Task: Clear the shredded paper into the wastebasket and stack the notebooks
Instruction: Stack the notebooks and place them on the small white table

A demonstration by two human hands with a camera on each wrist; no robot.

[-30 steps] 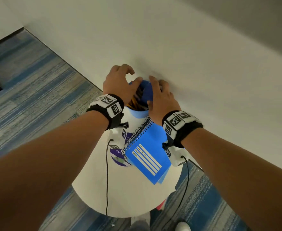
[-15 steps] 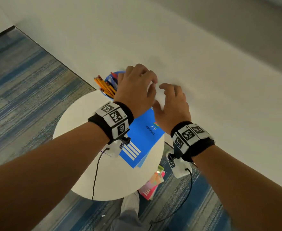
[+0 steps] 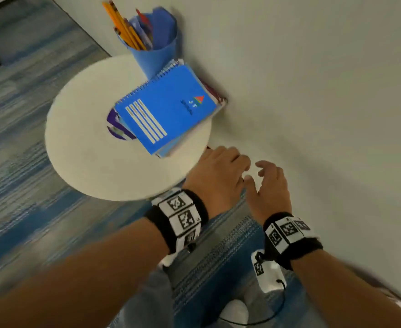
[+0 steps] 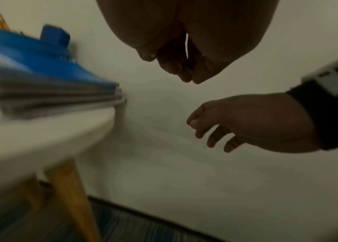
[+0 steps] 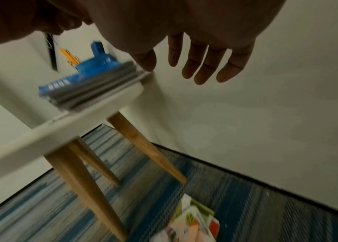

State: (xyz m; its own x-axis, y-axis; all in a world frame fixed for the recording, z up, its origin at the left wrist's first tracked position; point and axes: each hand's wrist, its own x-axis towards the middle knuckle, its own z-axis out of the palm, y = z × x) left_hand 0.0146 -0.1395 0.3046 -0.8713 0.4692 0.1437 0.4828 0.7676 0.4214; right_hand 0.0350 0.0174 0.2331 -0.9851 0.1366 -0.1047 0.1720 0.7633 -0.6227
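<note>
1. A round white surface (image 3: 83, 147) on tapered wooden legs (image 5: 143, 145) stands against a pale wall (image 3: 313, 91), over blue and grey striped carpet (image 3: 17, 197).
2. A stack of spiral-bound notebooks with a bright blue cover on top (image 3: 165, 110) lies on the side of the surface nearest the wall; one corner of the stack juts past the rim towards the wall. A purple and white cover (image 3: 115, 127) peeks out from beneath the stack on the side away from the wall.
3. A blue cup holding yellow pencils (image 3: 151, 47) stands upright at the far edge of the surface, just beside the stack's spiral edge.
4. The left hand (image 3: 215, 176) hangs just off the near rim of the surface, by the wall, with its fingers loosely curled and nothing in them.
5. The right hand (image 3: 269, 185) is just beside the left one, close to the wall; its fingers (image 5: 205, 65) are nearly straight and spread, and it grips nothing.
6. In the right wrist view a small pile of colourful booklets or papers (image 5: 188, 226) lies on the carpet below the hands, near the foot of the wall; it is too blurred to say what it is.
7. No shredded paper or wastebasket shows in any view.
</note>
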